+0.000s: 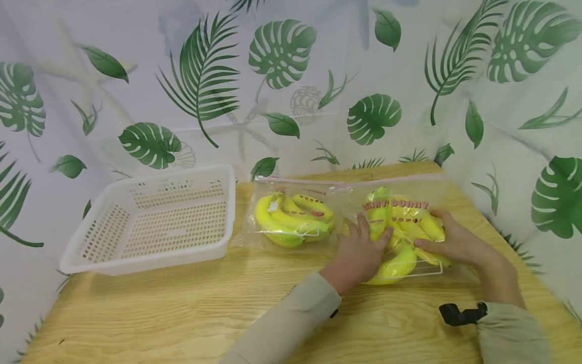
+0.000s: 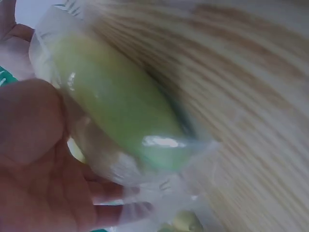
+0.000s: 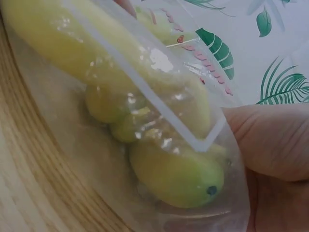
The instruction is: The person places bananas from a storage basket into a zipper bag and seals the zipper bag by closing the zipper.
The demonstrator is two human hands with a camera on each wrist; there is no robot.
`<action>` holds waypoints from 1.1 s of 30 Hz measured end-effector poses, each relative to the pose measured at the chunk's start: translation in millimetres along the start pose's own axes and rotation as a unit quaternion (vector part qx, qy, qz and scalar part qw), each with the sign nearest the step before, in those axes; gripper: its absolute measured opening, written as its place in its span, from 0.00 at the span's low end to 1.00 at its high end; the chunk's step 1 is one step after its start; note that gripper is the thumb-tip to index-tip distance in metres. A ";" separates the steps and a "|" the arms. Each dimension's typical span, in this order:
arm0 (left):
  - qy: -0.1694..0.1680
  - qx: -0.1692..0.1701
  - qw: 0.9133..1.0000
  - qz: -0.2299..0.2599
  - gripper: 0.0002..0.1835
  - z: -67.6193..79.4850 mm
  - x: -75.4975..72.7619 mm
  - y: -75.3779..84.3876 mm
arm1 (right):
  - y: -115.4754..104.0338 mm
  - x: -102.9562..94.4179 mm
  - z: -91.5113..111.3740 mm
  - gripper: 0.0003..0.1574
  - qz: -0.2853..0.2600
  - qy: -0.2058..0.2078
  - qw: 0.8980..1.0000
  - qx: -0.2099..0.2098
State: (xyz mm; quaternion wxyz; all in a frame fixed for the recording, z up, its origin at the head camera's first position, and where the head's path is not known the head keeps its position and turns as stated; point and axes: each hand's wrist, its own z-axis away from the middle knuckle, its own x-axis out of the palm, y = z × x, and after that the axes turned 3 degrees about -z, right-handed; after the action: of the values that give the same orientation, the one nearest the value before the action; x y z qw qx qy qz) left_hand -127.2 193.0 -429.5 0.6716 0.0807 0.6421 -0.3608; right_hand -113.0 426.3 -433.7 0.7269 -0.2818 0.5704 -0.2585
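A clear zip bag (image 1: pixel 432 191) with pink lettering lies at the right of the table, holding yellow bananas (image 1: pixel 402 263) with greenish ends. My left hand (image 1: pixel 356 253) rests on its left side, fingers extended and spread; the left wrist view shows the palm (image 2: pixel 43 193) beside a wrapped banana (image 2: pixel 120 101). On the opposite side, my right hand (image 1: pixel 468 247) curves round the bananas through the plastic, thumb and fingers apart. Up close, that hand's thumb (image 3: pixel 275 140) meets the bag's edge. Just left lies a second zip bag (image 1: pixel 259 189) with a banana bunch (image 1: pixel 291 222) inside.
A white perforated plastic basket (image 1: pixel 223 242) stands at the left of the wooden table (image 1: pixel 182 313), with nothing in it. A leaf-patterned cloth (image 1: pixel 318 76) hangs behind and along the sides. A black strap (image 1: pixel 461 314) sits at the right sleeve cuff.
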 end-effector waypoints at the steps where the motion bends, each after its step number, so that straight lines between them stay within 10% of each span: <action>1: 0.000 0.001 1.000 -0.002 0.32 -0.2 1.9 -0.3 | 0.6 0.4 0.0 0.67 -0.005 0.000 1.000 -0.005; 7: 0.112 -0.029 0.992 -0.043 0.42 4.6 16.3 0.0 | -12.7 -1.5 3.9 0.74 0.000 0.011 0.999 -0.043; 19: 0.039 0.018 0.996 -0.082 0.56 -9.5 3.9 -3.6 | -11.6 8.4 0.6 0.72 0.067 -0.039 0.997 -0.030; 26: 0.083 0.003 0.993 -0.085 0.54 -14.9 9.1 -3.9 | 0.4 9.4 0.4 0.55 -0.011 -0.064 0.998 -0.010; 33: 0.116 0.029 0.987 -0.105 0.50 -9.7 6.2 -4.8 | -4.6 11.6 -5.0 0.61 -0.008 -0.038 0.999 -0.023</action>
State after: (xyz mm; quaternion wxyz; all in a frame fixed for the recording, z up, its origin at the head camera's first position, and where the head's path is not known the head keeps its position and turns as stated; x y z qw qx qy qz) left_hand -138.4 192.7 -435.0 0.5482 0.0734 0.7099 -0.4361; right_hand -115.7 414.4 -439.3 0.7394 -0.3126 0.5456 -0.2407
